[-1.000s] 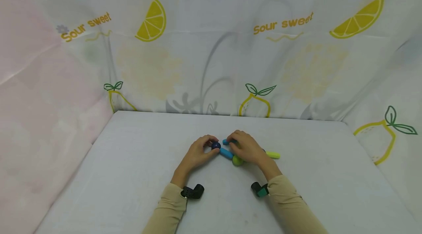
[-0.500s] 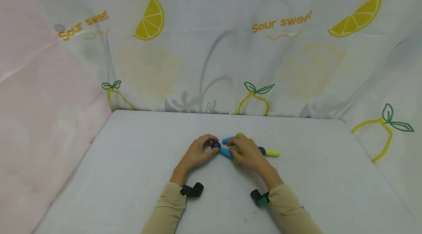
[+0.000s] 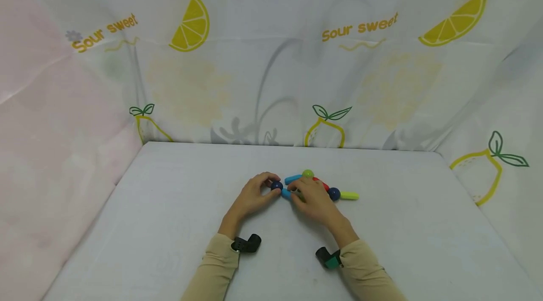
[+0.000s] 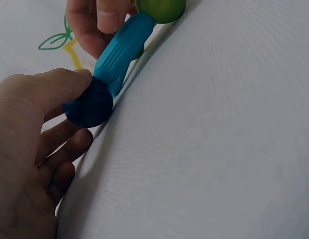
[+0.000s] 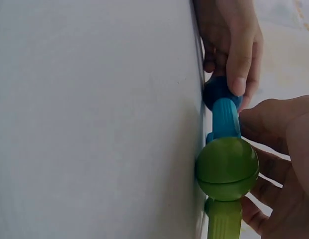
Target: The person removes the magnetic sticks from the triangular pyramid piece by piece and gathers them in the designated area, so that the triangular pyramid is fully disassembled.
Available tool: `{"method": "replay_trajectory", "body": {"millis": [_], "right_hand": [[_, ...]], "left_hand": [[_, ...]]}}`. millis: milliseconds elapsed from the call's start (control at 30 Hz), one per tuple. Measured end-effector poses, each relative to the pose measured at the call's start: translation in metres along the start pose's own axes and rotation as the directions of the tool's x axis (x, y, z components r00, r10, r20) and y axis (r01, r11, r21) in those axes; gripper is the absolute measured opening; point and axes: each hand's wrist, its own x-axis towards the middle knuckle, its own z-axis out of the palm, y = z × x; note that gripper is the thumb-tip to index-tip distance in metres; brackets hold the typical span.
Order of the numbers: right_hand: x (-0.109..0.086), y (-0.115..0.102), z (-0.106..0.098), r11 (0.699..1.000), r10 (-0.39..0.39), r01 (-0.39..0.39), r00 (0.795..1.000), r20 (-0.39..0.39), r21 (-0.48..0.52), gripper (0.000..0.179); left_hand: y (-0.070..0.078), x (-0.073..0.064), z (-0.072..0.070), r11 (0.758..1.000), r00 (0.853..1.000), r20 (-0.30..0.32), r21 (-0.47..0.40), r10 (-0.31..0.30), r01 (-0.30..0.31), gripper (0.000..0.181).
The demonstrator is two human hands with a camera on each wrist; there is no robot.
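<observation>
Open table (image 3: 169,207) lies left of your left hand (image 3: 254,195) and right of the yellow rod (image 3: 349,195). Between your sleeves (image 3: 214,268), a bare corridor runs inward, narrowed by the wrist cameras (image 3: 253,243) and closed by your right hand (image 3: 316,199) and the near blue rod (image 3: 286,194). The green ball (image 3: 308,174) and red rod (image 3: 323,183) obstruct you beyond that hand. The backdrop (image 3: 280,79) walls off the far edge.

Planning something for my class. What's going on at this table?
Someone is busy at a white table. The left hand pinches a dark blue ball; a blue stick leads from it to a green ball. The right hand is at that stick, its grip unclear. A red stick and a yellow-green stick lie farther right.
</observation>
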Motion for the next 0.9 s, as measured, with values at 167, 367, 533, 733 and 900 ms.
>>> {"method": "replay_trajectory", "body": {"millis": [167,367,533,733,900], "right_hand": [[0.004,-0.006,0.003,0.999,0.007,-0.007,1.000,-0.007,-0.040,0.015],[0.009,-0.009,0.008,0.996,0.011,-0.012,1.000,-0.014,-0.093,0.013],[0.013,-0.010,0.009,0.994,0.014,-0.016,1.000,-0.026,-0.112,0.010],[0.015,-0.011,0.009,0.996,0.000,-0.003,1.000,-0.023,-0.093,0.011],[0.015,-0.011,0.010,0.998,0.026,-0.026,1.000,-0.001,-0.057,0.013]], "left_hand": [[-0.002,0.000,0.001,0.998,0.998,-0.030,0.002,0.055,-0.055,0.029],[-0.003,0.000,0.002,0.995,0.994,-0.048,0.018,0.100,-0.100,0.028],[-0.001,0.001,0.000,1.000,1.000,-0.007,-0.009,0.014,-0.014,0.029],[-0.002,0.002,0.000,1.000,1.000,0.007,0.007,-0.010,0.010,0.028],[-0.002,0.001,0.000,1.000,1.000,0.003,0.001,0.006,-0.006,0.029]]}}
